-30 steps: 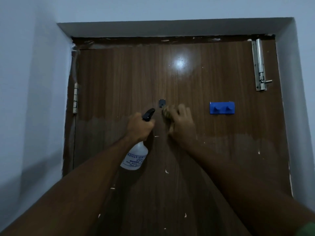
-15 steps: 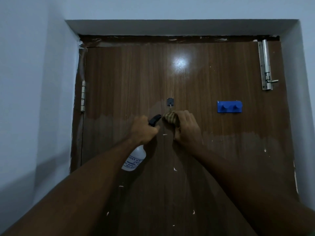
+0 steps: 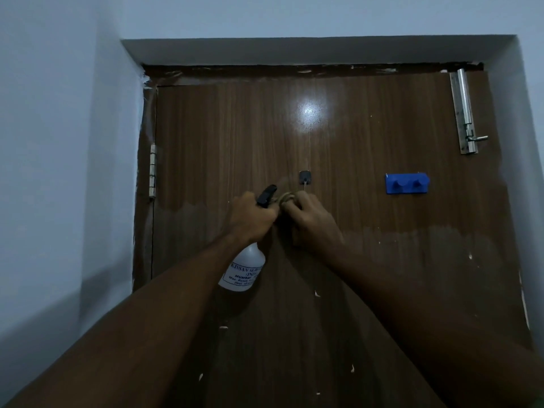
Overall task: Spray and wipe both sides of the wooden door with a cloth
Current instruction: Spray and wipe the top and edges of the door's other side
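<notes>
A brown wooden door [image 3: 368,275] fills the view, shut in its frame, with pale paint flecks on its lower half. My left hand [image 3: 253,217] grips a white spray bottle [image 3: 244,270] with a black trigger head [image 3: 266,194], nozzle pointing up and to the right at the door. My right hand [image 3: 310,219] holds a bunched tan cloth [image 3: 288,198] against the door at mid height. The two hands touch each other just below a small black hook [image 3: 304,177].
A blue two-peg hook rack [image 3: 407,184] is fixed to the right of my hands. A metal slide bolt [image 3: 465,113] sits at the door's upper right, a hinge [image 3: 153,170] on the left edge. Pale walls [image 3: 64,172] flank the recess.
My right hand with the cloth has slid left until it meets the left hand and the bottle's head. The view has shifted slightly left, so the door sits further right.
</notes>
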Available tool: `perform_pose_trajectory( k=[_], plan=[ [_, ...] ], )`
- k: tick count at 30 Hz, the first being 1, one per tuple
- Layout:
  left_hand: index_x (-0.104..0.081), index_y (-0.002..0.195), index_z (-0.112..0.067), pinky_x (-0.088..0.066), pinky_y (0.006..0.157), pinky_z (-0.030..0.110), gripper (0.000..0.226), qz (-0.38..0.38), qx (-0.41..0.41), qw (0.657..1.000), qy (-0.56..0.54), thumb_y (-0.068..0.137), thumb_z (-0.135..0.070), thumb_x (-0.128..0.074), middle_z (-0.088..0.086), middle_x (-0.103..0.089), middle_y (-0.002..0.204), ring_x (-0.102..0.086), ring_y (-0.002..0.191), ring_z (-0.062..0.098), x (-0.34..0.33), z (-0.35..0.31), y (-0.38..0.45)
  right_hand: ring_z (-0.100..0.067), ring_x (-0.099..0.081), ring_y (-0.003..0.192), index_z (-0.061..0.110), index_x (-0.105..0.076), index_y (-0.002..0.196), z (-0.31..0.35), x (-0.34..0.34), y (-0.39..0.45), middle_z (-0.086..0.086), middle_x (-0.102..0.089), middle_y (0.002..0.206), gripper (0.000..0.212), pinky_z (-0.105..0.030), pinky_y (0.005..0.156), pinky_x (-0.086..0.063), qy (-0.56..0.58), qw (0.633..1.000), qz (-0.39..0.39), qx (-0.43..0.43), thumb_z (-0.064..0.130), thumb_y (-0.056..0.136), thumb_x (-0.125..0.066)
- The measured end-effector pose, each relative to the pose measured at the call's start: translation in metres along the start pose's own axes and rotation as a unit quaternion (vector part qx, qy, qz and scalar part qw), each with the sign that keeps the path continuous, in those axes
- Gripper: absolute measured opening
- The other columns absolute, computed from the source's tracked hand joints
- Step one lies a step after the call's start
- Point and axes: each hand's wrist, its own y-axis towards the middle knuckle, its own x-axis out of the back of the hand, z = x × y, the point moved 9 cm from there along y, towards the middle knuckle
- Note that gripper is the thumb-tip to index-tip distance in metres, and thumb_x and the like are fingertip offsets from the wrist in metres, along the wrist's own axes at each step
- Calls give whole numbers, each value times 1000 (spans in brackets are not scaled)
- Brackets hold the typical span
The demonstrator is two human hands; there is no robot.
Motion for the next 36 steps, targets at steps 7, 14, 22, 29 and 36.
perform_pose_trajectory(
  k=[7,14,22,29,36],
  plan=[
    [-60,76,-10,-55,56,45,24,-51,25,998,-25,97,-17,-69,10,-58,63,-58,54,29,27,18,-5,-28,-59,86,7,-66,112,-6,4,60,-14,-59,106,25,-30,59,-47,3,981,-104,-166,5,88,-70],
    [-61,79,-11,-47,50,32,24,-38,26,999,2,101,-17,-66,9,-61,64,-56,53,22,45,43,-27,-27,-55,109,13,-56,136,50,-36,16,-14,-55,128,52,-32,74,-53,11,988,80,130,24,87,-72],
    [-60,72,-4,-47,49,38,28,-47,40,998,10,98,-11,-67,9,-54,57,-52,48,26,59,77,-42,-28,-51,107,14,-57,134,53,-38,30,-13,-52,128,48,-39,75,-56,54,996,7,-67,17,87,-66],
    [-63,78,3,-45,48,32,28,-40,44,997,44,100,-14,-66,16,-58,61,-51,49,25,84,82,-55,-28,-48,114,24,-51,139,68,-47,61,-11,-44,133,59,-42,80,-57,20,994,93,45,16,86,-76],
    [-64,80,-3,-52,58,42,25,-56,55,995,59,101,-16,-65,16,-61,65,-58,56,33,106,90,-66,-31,-50,114,21,-56,137,136,-82,25,-12,-45,135,56,-38,75,-54,75,985,112,103,20,86,-79]
  ],
)
